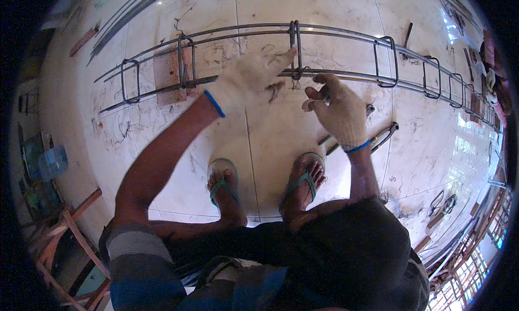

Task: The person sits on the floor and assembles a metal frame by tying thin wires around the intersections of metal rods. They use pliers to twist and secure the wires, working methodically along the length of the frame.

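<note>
A long cage of steel reinforcing bars (335, 73) with square stirrups runs across the floor in front of me. My left hand (246, 78), in a cream knitted glove with a blue cuff, reaches over its near bars. The fingers are stretched out, and one fingertip is at a doubled stirrup (299, 46); whether it touches cannot be told. My right hand (340, 108), gloved alike, is just on my side of the cage with curled fingers. Something small and shiny shows between them, too little to name. Tie wire is twisted at the stirrup's near corner (296, 73).
Pincers (386, 135) lie on the tiles beside my right wrist. My feet in green flip-flops (223, 184) stand below the cage. Loose bars (127, 16) lie at the far left, a wooden frame (81, 235) stands at near left, and wire scraps dot the floor.
</note>
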`<state>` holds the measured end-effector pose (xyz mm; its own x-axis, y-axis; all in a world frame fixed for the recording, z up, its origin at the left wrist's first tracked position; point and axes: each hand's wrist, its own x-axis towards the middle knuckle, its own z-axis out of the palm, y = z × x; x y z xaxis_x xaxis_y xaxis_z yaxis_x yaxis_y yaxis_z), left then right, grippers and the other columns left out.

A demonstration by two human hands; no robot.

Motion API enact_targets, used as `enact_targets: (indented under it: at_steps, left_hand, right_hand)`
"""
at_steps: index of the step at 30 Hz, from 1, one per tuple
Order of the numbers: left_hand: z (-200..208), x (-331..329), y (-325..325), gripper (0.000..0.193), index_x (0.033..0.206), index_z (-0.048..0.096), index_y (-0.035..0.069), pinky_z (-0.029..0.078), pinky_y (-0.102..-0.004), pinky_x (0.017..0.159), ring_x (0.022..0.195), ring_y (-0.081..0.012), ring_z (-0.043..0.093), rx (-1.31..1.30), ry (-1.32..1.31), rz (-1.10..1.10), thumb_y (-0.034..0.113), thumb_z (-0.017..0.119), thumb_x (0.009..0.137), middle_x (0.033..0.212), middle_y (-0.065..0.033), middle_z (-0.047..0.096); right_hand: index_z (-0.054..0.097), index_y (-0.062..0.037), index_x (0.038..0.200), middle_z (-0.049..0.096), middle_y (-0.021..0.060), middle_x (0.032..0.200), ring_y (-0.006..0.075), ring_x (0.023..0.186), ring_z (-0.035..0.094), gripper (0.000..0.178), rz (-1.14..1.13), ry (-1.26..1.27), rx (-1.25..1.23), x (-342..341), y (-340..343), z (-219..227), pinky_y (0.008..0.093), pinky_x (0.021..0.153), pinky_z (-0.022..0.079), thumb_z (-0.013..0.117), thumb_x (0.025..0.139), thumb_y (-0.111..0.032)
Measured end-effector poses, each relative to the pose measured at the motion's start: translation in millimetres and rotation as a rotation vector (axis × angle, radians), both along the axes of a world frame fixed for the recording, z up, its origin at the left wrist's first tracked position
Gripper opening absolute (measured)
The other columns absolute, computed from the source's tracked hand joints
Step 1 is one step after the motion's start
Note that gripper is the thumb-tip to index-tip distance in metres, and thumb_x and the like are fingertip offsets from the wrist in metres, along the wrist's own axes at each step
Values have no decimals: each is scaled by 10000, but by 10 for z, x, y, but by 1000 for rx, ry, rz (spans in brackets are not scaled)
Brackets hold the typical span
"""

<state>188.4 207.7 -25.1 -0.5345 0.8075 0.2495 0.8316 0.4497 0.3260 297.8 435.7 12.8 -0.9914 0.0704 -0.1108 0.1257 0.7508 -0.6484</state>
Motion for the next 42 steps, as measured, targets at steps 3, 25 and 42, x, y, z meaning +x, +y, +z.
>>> enact_targets:
  at_steps: [3, 25, 42]
  left_hand:
    - [-108, 128, 73, 740, 1460, 527, 55, 579, -462, 796, 906, -331, 708, 15, -10, 81, 259, 807, 806, 982, -124, 715]
    - [166, -397, 211, 557, 1182, 688, 61, 523, -309, 539, 588, -141, 627, -11, -1355, 275, 535, 411, 1089, 792, -75, 719]
    - [404, -547, 643, 564, 950, 672, 59, 529, -335, 547, 633, -193, 677, -462, -1179, 198, 521, 386, 1098, 779, -74, 705]
  right_hand:
    - [704, -80, 1012, 736, 121, 818, 329, 782, 728, 414, 182, 169, 230, -319, 23, 257, 434, 698, 558, 827, 798, -412]
    - [782, -131, 918, 783, 111, 1067, 337, 943, 746, 361, 179, 47, -82, -56, 94, -41, 422, 837, 587, 502, 989, -347]
    - [733, 13, 896, 708, 148, 729, 228, 645, 678, 449, -190, -234, -369, -277, -292, -4, 366, 636, 532, 448, 1033, -305]
